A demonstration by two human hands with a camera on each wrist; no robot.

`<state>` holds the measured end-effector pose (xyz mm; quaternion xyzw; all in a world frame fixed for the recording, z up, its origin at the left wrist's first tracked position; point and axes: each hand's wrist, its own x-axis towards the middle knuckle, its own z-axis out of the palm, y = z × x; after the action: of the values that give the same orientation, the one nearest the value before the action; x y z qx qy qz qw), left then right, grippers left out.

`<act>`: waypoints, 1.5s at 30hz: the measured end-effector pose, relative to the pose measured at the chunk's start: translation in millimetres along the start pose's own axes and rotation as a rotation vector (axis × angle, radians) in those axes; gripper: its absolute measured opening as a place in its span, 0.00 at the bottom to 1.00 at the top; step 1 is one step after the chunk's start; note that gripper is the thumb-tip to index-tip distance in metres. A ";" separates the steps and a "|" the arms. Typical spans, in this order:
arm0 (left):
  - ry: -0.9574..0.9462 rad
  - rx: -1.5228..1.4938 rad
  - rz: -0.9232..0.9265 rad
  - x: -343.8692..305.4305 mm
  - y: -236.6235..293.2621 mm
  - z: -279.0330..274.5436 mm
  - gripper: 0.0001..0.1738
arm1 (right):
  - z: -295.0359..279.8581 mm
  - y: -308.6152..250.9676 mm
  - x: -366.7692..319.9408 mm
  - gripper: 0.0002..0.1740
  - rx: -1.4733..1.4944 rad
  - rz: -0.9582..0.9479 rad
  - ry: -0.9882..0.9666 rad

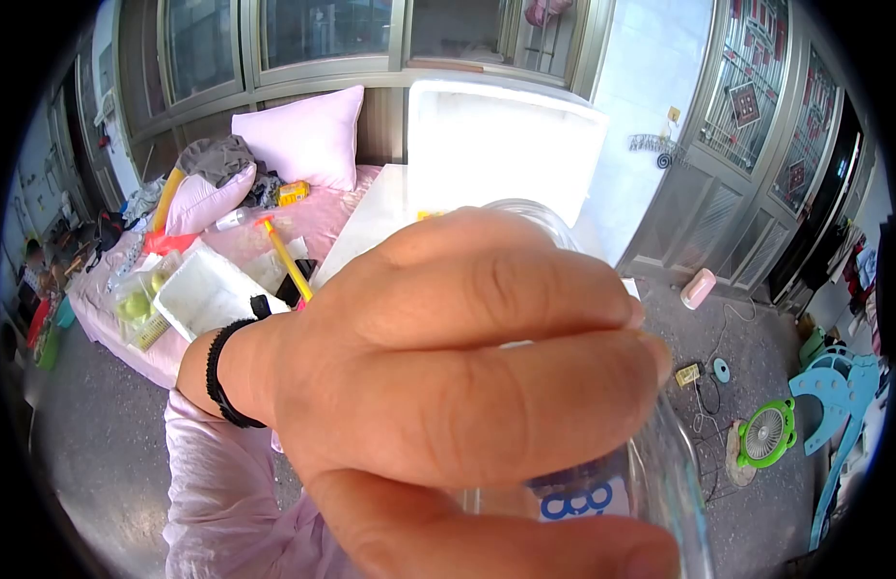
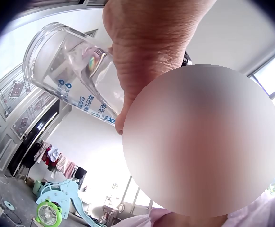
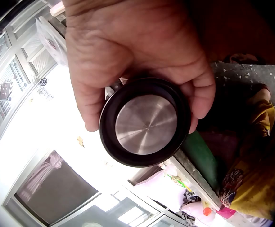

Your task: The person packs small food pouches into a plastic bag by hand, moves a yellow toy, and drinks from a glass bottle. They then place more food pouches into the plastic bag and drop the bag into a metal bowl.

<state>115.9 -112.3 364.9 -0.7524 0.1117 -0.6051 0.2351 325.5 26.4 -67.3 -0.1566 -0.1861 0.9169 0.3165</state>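
Observation:
My left hand [image 1: 467, 367] fills the middle of the head view, its fingers curled round a clear glass cup [image 1: 675, 463] with blue printing. In the left wrist view, the cup [image 2: 76, 75] lies tilted in front of a blurred face, its thick base at upper left; clear liquid seems to be inside. The left hand [image 2: 147, 52] covers its other end. A round black lid or cap with a metal disc [image 3: 147, 125] is gripped by my right hand [image 3: 132, 52], thumb and fingers on opposite sides of its rim. The head view does not show the right hand.
A white foam box [image 1: 212, 294], a yellow-handled tool [image 1: 286, 256] and a pink pillow [image 1: 308, 135] are on the pink-covered bed at left. A larger white box [image 1: 506, 140] stands behind my hand. On the floor at right are a green fan [image 1: 766, 434] and a blue slide [image 1: 839, 396].

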 end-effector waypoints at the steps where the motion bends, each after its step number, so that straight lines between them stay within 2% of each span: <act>1: 0.001 0.000 0.000 0.6 -0.3 0.5 0.08 | 0.5 0.0 -0.6 0.29 0.003 -0.003 -0.001; 7: 0.001 0.023 0.021 4.3 -1.3 -1.6 0.08 | 4.3 -0.1 -1.7 0.30 -0.019 -0.012 0.032; 13: 0.023 -0.060 -0.070 1.7 5.0 2.1 0.08 | 7.4 -2.3 -3.3 0.31 -0.039 0.011 -0.011; 18: -0.008 -0.014 0.016 6.8 -0.4 -1.4 0.08 | 6.5 -0.6 -2.5 0.31 -0.008 -0.005 0.032; 43: -0.030 -0.019 -0.031 6.1 -2.1 0.3 0.07 | 3.1 -0.7 -1.7 0.31 -0.014 0.001 -0.011; 45: -0.115 -0.023 -0.071 2.2 -3.5 -2.5 0.15 | 4.3 -0.7 -2.1 0.31 -0.014 0.001 0.012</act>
<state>113.6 -110.8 368.9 -0.7922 0.0782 -0.5674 0.2107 325.7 24.5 -62.8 -0.1642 -0.1905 0.9147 0.3162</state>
